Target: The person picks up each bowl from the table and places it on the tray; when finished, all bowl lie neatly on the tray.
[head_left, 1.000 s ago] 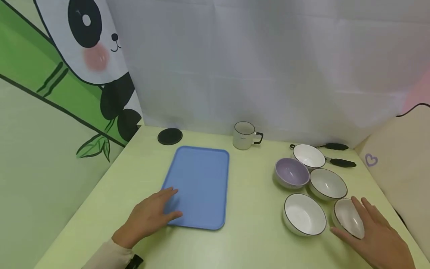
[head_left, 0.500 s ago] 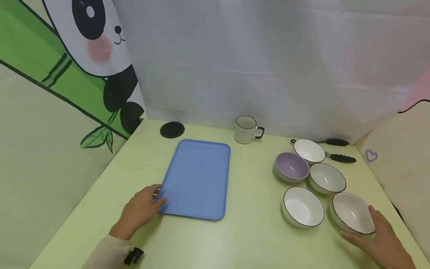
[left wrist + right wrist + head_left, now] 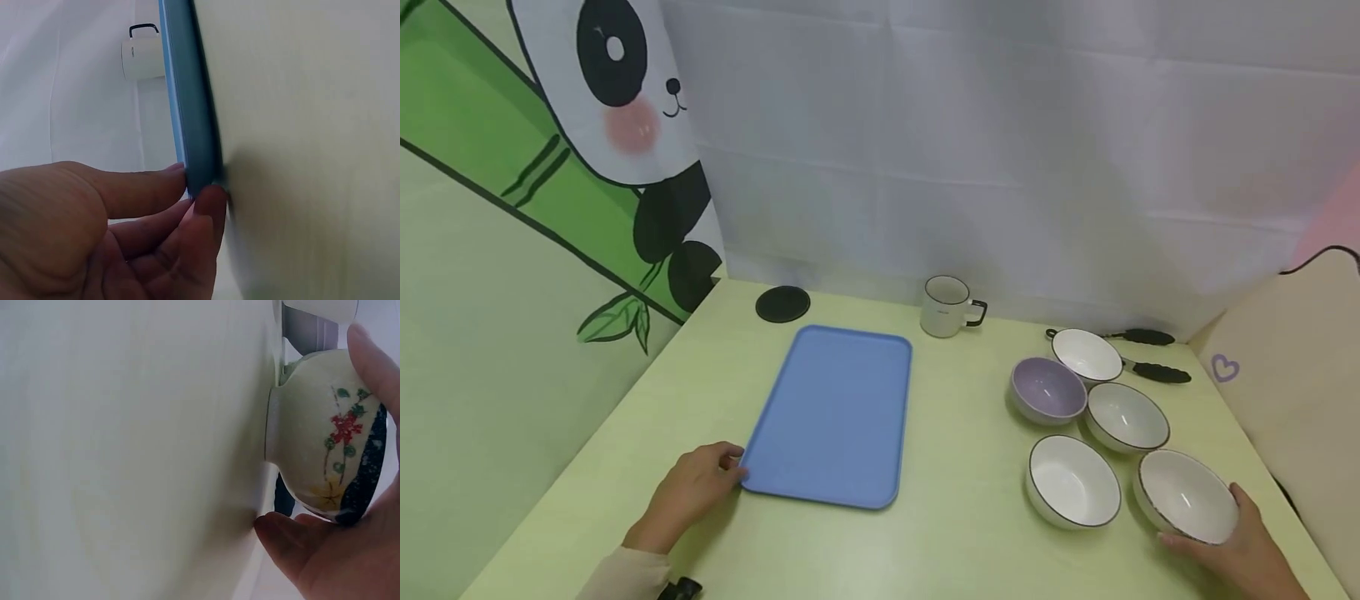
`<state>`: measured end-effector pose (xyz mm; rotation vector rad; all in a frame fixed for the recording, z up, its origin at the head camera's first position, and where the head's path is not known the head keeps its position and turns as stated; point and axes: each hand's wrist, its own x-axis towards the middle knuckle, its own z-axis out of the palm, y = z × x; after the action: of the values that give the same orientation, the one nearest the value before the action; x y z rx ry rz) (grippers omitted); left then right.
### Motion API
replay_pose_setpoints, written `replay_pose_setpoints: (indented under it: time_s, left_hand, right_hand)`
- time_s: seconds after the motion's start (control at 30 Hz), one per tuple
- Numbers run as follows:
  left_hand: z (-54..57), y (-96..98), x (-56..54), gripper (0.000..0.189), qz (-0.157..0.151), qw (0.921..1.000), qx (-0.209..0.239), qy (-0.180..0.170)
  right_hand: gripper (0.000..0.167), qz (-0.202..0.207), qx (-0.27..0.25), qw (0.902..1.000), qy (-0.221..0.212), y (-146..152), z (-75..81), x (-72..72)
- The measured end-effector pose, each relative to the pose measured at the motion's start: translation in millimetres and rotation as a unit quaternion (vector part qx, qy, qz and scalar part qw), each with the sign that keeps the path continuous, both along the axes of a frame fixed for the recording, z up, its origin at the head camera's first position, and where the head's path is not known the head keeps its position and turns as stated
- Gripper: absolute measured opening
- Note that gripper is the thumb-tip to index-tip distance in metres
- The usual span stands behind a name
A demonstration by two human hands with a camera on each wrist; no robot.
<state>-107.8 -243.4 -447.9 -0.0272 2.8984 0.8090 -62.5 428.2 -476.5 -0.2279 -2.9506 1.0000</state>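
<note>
At the near left corner of the blue tray, my left hand pinches the edge. The left wrist view shows the thumb on top of the tray rim and curled fingertips at its underside. On the right, my right hand holds the nearest right white bowl, thumb on the near side and fingers round the right side. In the right wrist view this bowl stands upright on the table, with a red flower pattern and a dark blue band outside.
Left of the held bowl stands another white bowl. Behind are a purple bowl and two more white bowls, with black-handled utensils beside them. A white mug and a black round coaster stand along the back.
My left hand has moved from over the tray to its near left corner and now pinches it; the tray's near end has swung left. My right hand has come down round the bowl.
</note>
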Motion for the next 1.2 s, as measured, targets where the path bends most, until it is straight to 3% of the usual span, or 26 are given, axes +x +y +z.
replay_pose_setpoints:
  time_s: [0.1,0.3,0.47,0.87,1.1,1.2]
  left_hand:
    - [-1.9,-2.8,1.7,0.032,-0.004,1.0,0.001,0.001]
    - [-3.1,-4.2,2.9,0.031,-0.003,0.9999,0.011,-0.009]
    - [-3.7,-3.8,3.0,0.031,-0.003,0.9995,0.023,-0.022]
    - [0.9,-3.7,-2.6,0.032,-0.006,0.9995,0.023,-0.022]
    - [-2.3,-2.2,-1.3,0.035,0.01,0.9951,0.088,-0.043]
    - [-4.7,-2.9,-0.8,0.038,0.005,0.9946,0.096,-0.04]
  right_hand:
    - [0.123,-0.003,-0.013,0.9998,-0.014,-2.3,0.0,-2.1]
    - [0.121,-0.013,-0.031,0.9994,-0.009,-4.1,-2.2,-0.8]
    - [0.121,-0.025,-0.033,0.9987,-0.029,-6.3,-0.8,2.7]
    - [0.122,-0.065,-0.063,0.995,-0.041,-4.0,1.5,1.7]
    - [0.121,-0.072,-0.064,0.995,-0.028,-2.9,2.7,2.7]
    - [0.121,-0.083,-0.077,0.9933,-0.023,-5.4,6.4,3.0]
